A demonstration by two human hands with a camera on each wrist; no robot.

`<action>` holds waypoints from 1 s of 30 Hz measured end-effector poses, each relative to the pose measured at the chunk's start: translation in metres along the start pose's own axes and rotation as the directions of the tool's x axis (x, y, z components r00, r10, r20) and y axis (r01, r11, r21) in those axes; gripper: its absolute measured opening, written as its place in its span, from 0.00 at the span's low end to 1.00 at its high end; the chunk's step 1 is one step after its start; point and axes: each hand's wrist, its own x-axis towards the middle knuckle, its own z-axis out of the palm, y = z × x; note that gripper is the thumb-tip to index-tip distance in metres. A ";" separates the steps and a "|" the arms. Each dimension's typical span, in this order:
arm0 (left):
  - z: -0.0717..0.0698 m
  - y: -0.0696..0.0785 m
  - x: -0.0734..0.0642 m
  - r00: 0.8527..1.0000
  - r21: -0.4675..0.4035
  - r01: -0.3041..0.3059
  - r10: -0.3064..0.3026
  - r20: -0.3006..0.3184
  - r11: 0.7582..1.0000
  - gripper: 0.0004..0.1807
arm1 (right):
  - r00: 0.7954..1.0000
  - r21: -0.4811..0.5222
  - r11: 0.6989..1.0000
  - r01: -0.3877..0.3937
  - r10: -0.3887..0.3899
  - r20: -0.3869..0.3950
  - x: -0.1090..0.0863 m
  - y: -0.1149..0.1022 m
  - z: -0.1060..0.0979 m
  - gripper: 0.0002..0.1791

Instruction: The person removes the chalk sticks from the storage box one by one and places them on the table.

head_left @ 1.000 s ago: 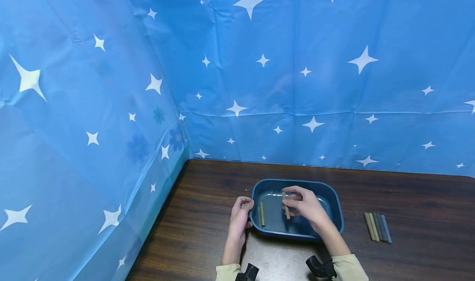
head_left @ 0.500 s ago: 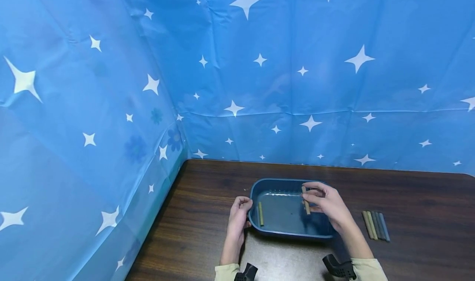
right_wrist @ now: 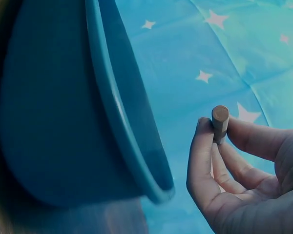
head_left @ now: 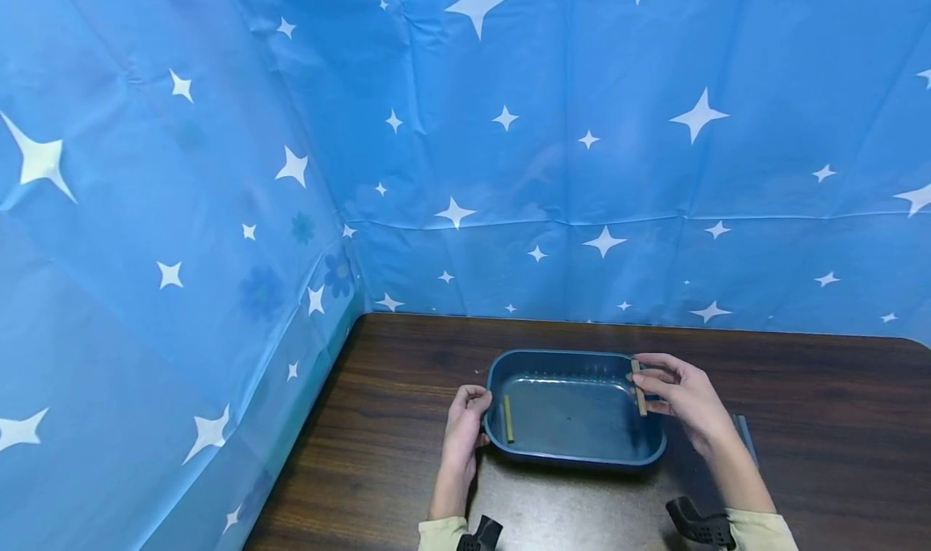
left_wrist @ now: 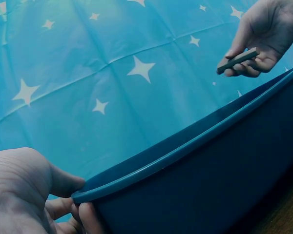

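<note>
My left hand (head_left: 462,431) grips the left rim of a dark blue rectangular tub (head_left: 575,460), thumb over the edge and fingers beneath, as the left wrist view shows. My right hand (head_left: 694,410) pinches a thin tan stick (head_left: 639,389), held above the tub's right rim and apart from it. Its round end faces the camera in the right wrist view. An olive-yellow stick (head_left: 508,419) lies inside the tub near the left wall. On the table, a bluish stick (head_left: 745,439) shows just past the right wrist; the sticks beside it are mostly hidden by the right arm.
The dark wood table (head_left: 407,373) carries the tub. Behind and to the left hangs a blue cloth (head_left: 553,171) with white stars, meeting the table's back and left edges. Black devices (head_left: 700,525) are strapped at both wrists.
My right hand has moved rightward, carrying the tan stick from above the tub's middle to its right rim. The right arm now covers most of the row of sticks. The left hand keeps its grip.
</note>
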 end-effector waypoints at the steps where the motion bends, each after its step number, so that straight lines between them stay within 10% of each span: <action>1: 0.000 -0.001 0.001 1.000 0.001 0.003 -0.003 -0.005 1.000 0.10 | 1.000 -0.001 1.000 -0.002 0.002 -0.005 -0.001 0.000 -0.003 0.32; 17: 0.002 0.018 -0.010 1.000 0.003 0.025 -0.025 0.018 1.000 0.09 | 0.998 -0.058 0.998 -0.001 -0.003 -0.069 -0.013 0.019 -0.045 0.37; 30: 0.001 0.002 -0.001 1.000 0.007 0.010 -0.010 -0.011 1.000 0.09 | 0.986 -0.012 0.998 -0.062 0.060 -0.154 -0.027 0.040 -0.081 0.29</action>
